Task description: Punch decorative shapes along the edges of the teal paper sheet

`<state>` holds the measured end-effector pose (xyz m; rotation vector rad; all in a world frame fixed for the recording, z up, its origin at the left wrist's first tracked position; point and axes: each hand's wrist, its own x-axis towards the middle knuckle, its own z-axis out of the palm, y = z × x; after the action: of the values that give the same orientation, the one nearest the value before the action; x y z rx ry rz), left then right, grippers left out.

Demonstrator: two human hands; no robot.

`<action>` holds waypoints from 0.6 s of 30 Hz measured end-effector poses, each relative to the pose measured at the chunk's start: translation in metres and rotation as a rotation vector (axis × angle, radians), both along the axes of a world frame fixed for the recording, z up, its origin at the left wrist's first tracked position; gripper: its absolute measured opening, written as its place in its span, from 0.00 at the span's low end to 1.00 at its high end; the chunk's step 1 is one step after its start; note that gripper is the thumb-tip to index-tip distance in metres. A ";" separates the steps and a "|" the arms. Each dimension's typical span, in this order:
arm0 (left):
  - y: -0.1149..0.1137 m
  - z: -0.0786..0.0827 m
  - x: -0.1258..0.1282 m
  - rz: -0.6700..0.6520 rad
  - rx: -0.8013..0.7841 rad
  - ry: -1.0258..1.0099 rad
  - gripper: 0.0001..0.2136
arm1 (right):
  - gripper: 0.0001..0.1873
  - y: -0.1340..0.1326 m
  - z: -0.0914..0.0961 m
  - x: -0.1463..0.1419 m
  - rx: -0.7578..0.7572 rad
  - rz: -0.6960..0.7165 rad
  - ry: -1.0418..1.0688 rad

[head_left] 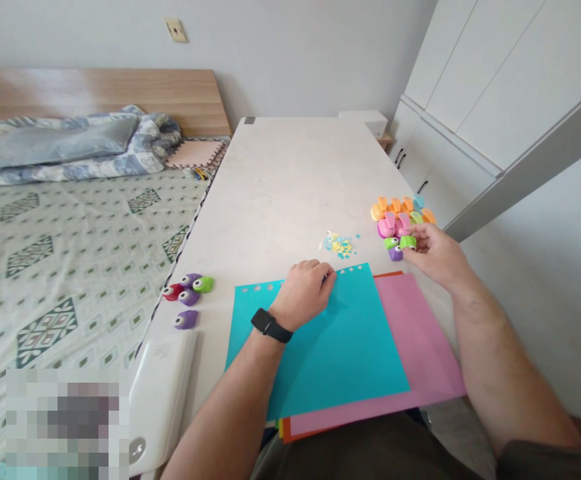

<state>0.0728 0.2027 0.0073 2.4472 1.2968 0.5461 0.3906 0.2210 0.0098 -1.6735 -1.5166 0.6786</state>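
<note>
My left hand (304, 291) rests curled on the top edge of a teal paper sheet (330, 347), which has small shapes punched along that edge. A pink sheet (420, 347) lies under it, with orange and yellow edges below. My right hand (433, 252) reaches to a cluster of small craft punches (400, 217) at the table's right side, fingers pinched on a green-and-purple punch (404, 244). A little pile of punched confetti (339, 244) lies between the hands.
Several purple, red and green punches (189, 293) sit near the white table's (290, 180) left edge. A white device (163, 393) lies at the front left. A bed (70, 233) is on the left, white cabinets (470, 87) on the right.
</note>
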 end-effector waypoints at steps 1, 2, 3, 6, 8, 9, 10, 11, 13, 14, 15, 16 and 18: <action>0.000 0.000 0.000 0.001 -0.001 -0.001 0.13 | 0.23 0.000 -0.001 0.005 0.020 -0.060 -0.118; 0.000 0.000 0.000 0.001 -0.002 -0.003 0.13 | 0.21 0.001 -0.001 0.010 0.016 -0.099 -0.217; 0.000 0.000 0.000 0.001 -0.003 -0.005 0.13 | 0.18 0.001 -0.002 0.014 -0.004 -0.115 -0.292; 0.001 -0.001 0.000 -0.002 -0.002 -0.012 0.13 | 0.14 0.000 -0.004 0.024 -0.089 -0.077 -0.414; 0.001 -0.001 0.000 -0.002 -0.002 -0.014 0.13 | 0.12 0.001 -0.006 0.027 -0.128 -0.059 -0.484; 0.001 -0.002 0.000 -0.002 -0.002 -0.014 0.13 | 0.12 0.001 -0.008 0.028 -0.138 -0.055 -0.520; 0.001 -0.002 0.000 -0.001 -0.003 -0.014 0.13 | 0.11 0.001 -0.010 0.028 -0.145 -0.049 -0.551; 0.001 -0.002 0.000 -0.002 -0.003 -0.013 0.13 | 0.10 0.002 -0.012 0.028 -0.153 -0.042 -0.578; 0.000 -0.002 0.000 -0.003 -0.002 -0.009 0.13 | 0.08 0.003 -0.015 0.027 -0.163 -0.030 -0.616; 0.000 -0.002 0.000 -0.004 0.000 -0.006 0.12 | 0.08 0.003 -0.016 0.027 -0.160 -0.029 -0.625; 0.000 -0.002 0.000 -0.004 0.001 -0.005 0.13 | 0.07 0.004 -0.018 0.027 -0.154 -0.030 -0.627; 0.000 -0.002 0.000 -0.004 0.002 -0.004 0.13 | 0.07 0.004 -0.019 0.027 -0.147 -0.031 -0.624; 0.000 -0.001 0.000 -0.003 0.001 -0.006 0.13 | 0.08 0.006 -0.022 0.028 -0.134 -0.036 -0.603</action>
<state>0.0724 0.2025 0.0060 2.4458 1.2911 0.5533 0.4190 0.2268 -0.0121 -2.1260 -1.8695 0.2611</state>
